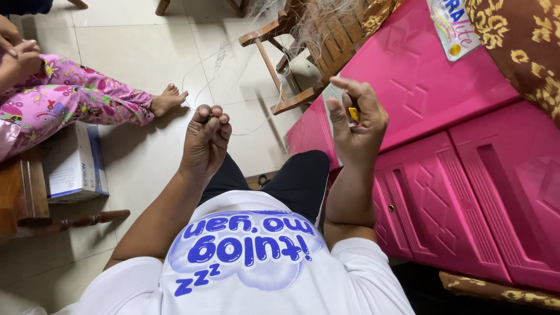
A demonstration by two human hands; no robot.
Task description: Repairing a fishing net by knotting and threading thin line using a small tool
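My left hand (206, 140) is curled into a fist, pinching a thin clear line (251, 131) that runs off toward a tangle of fine netting (318, 23) on a wooden chair. My right hand (357, 119) is raised beside it, fingers closed around a small yellow tool (354, 113), with the index finger pointing left. The line passes between the two hands. Both hands hover above my lap, over black shorts and a white printed shirt.
A bright pink plastic cabinet (466, 175) stands close on the right. The wooden chair (303, 52) sits ahead. Another person in pink floral trousers (70, 99) sits at the left, bare foot on the tiled floor. A white box (73, 163) lies near a wooden bench.
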